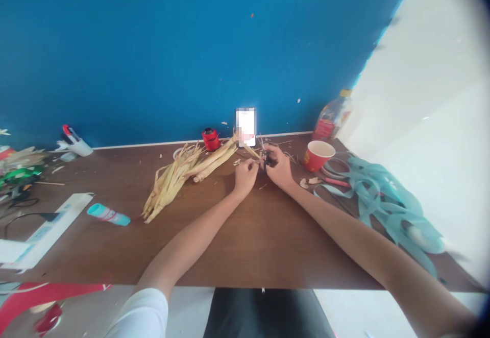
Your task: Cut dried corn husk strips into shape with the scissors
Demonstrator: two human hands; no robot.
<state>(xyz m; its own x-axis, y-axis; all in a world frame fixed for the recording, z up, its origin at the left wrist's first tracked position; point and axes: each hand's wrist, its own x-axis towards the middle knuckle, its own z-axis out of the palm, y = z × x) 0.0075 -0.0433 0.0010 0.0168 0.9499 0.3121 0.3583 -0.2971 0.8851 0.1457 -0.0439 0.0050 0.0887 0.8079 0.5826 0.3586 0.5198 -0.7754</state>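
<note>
My right hand (278, 167) is closed around a pair of scissors (267, 160) with dark handles, its blades pointing up and away. Close beside it, my left hand (245, 174) pinches a thin strip of dried corn husk (251, 151); the hand partly hides the strip. Both hands meet just above the brown table, near its back. To their left lie a rolled husk bundle (216, 163) and a loose pile of dry corn husks (170, 182). Thin husk scraps are scattered around the scissors.
Along the blue wall stand a red spool (210, 139) and a bright white panel (246, 127), partly blurred. Rightward are a red paper cup (319, 155), a bottle (332, 118) and tangled teal ribbon (386, 197). Leftward lie a glue stick (108, 214) and a power strip (51, 231).
</note>
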